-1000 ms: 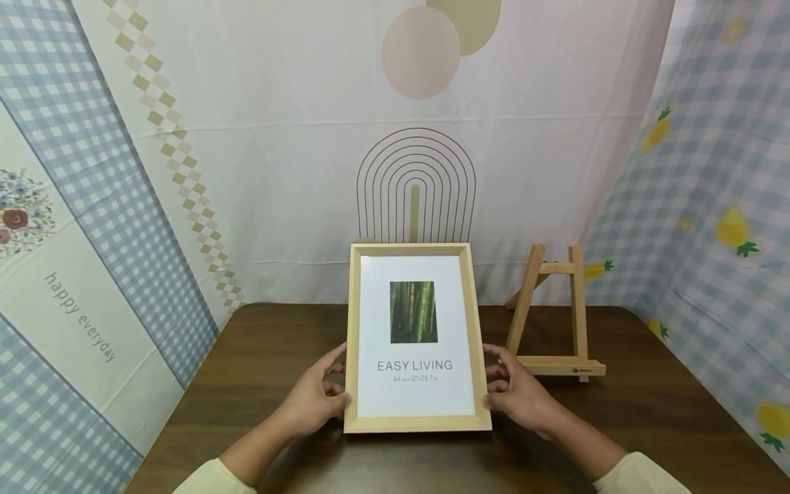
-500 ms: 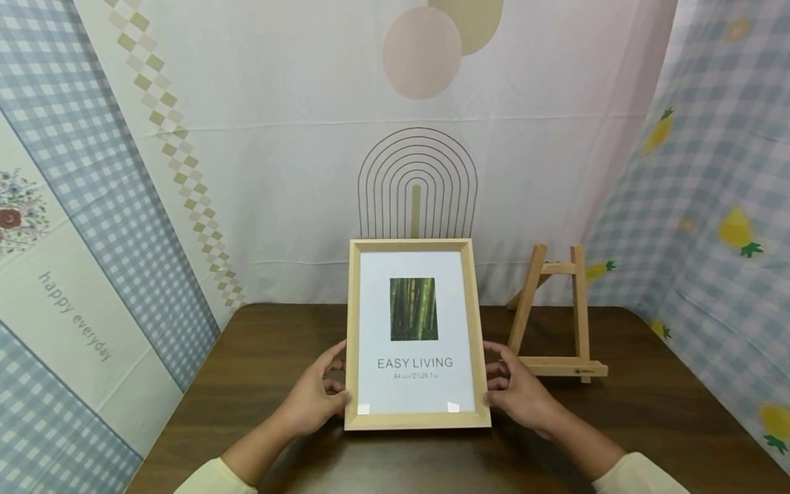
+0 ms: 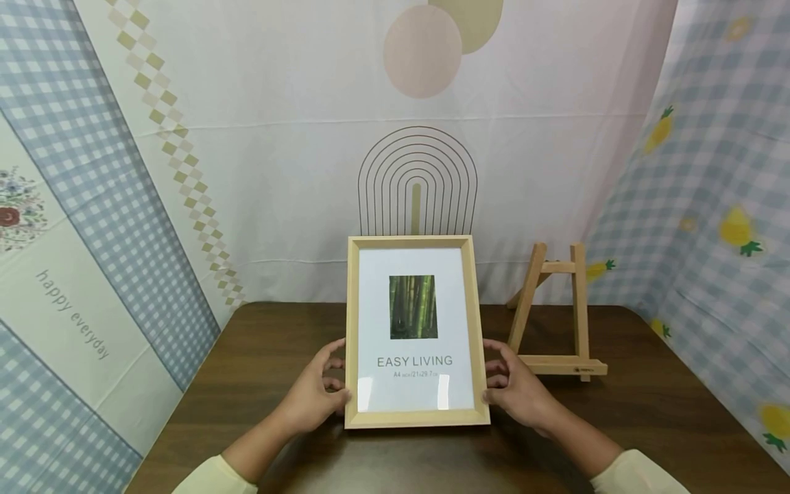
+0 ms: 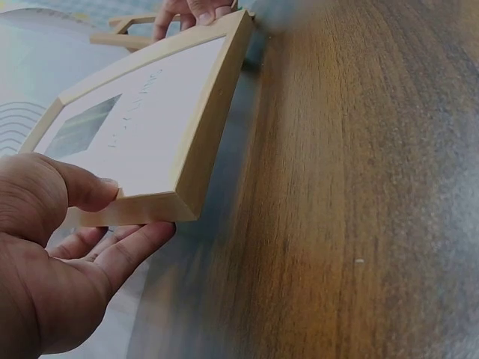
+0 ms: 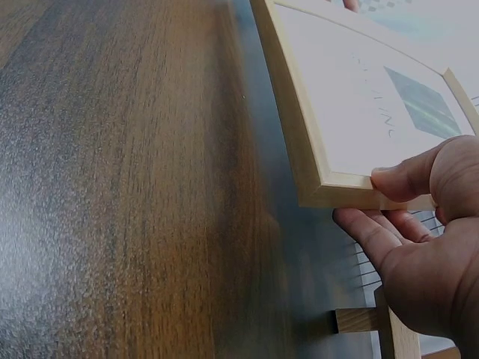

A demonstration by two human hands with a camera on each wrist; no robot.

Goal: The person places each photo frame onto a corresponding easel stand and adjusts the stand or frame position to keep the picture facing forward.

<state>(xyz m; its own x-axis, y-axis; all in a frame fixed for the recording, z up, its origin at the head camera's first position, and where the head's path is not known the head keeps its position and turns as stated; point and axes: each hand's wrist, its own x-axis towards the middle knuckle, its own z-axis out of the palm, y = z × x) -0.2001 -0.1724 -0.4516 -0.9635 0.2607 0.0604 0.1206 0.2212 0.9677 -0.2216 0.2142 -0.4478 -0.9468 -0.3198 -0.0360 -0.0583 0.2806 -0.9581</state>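
A plain white cloth (image 3: 278,185), printed with thin dark nested arches and pale round shapes, hangs behind a dark brown wood-grain table (image 3: 259,363). A blue-and-white checked cloth (image 3: 80,116) with a printed white panel covers the left side, and a paler checked cloth (image 3: 740,158) with yellow pineapples covers the right.

Near the middle of the table, between the two hands, is a rectangular picture frame of pale wood (image 3: 415,329). It leans back with its face toward the head camera, showing a white sheet with a green bamboo photo and the words "EASY LIVING". In both wrist views its lower edge appears raised off the tabletop.

The left hand (image 3: 315,394) grips the frame's left side near the lower corner: the thumb (image 4: 97,193) presses on the front of the rail, and the curled fingers (image 4: 135,250) bear on the outer side and back, so the rail sits between them. The right hand (image 3: 518,392) mirrors this on the right side, its thumb (image 5: 400,181) on the front face and its fingers (image 5: 367,230) bent against the outer edge. Both wrists emerge from cream sleeves (image 3: 216,475).

Just beyond the right hand, a small light-brown wooden easel (image 3: 579,315) stands upright on the table, well apart from the frame.
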